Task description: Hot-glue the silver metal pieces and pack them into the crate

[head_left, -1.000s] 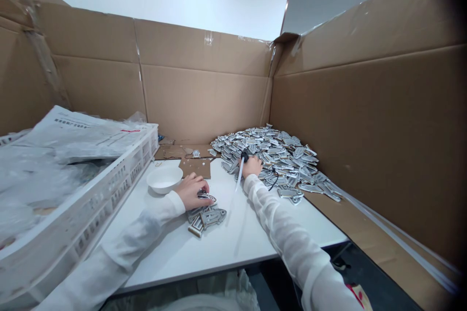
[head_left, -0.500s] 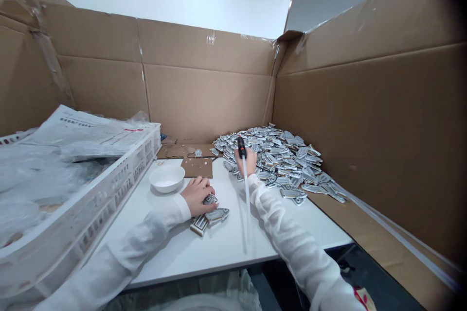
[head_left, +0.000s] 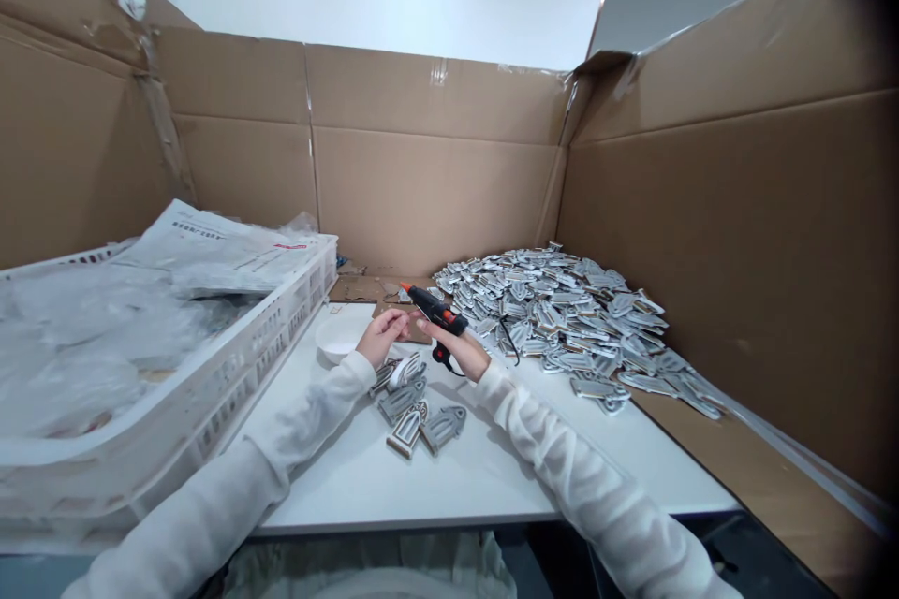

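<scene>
My right hand (head_left: 460,349) grips a black and orange hot glue gun (head_left: 436,309), its orange tip pointing up and left. Close beside it, my left hand (head_left: 381,335) has its fingers pinched together; whatever they hold, if anything, is too small to make out. Below both hands, several flat grey and white arch-shaped pieces (head_left: 405,430) with brown edges lie loosely on the white table (head_left: 492,487). A white bowl (head_left: 332,343) stands behind my left wrist, partly hidden by it.
On the right, a big heap of similar arch-shaped pieces (head_left: 554,304) spreads to the cardboard wall (head_left: 730,206). A white plastic crate (head_left: 273,323) with clear bags and a printed sheet (head_left: 225,253) takes up the left. A dark cord (head_left: 509,342) runs beside the heap.
My left hand has left the pieces and come up to the right one. The glue gun has moved from the heap and swung round, tip leftward. More loose pieces now show. The view has shifted left.
</scene>
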Tool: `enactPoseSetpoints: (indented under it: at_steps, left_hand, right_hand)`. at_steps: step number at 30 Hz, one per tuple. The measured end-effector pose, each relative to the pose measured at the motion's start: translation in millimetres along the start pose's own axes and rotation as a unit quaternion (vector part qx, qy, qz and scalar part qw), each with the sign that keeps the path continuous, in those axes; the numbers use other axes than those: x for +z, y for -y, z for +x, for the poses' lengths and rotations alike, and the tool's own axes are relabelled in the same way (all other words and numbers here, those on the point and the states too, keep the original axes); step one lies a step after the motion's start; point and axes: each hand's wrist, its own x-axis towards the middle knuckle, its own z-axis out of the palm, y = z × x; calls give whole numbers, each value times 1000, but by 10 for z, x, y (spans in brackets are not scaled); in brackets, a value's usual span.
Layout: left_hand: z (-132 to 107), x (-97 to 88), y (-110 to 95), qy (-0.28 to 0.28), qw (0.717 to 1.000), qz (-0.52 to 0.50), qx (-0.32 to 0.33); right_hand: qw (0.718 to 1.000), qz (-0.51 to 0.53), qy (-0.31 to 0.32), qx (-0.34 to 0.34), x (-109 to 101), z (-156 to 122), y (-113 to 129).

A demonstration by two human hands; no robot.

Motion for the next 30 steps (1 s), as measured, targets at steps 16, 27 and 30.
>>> enactPoseSetpoints:
  at_steps: [16,27,30]
  left_hand:
    - [-101,-174,-298,281,803,526,5]
    - [-55,-249,-237,302,835,459,-22]
    - [-40,-255,-325,233,879,412,62]
  right_hand:
    - [989,11,-125,83,65,17,-132]
    - [954,245,-60,164,52,84,-130]
    - [949,260,-67,164,62,86,-129]
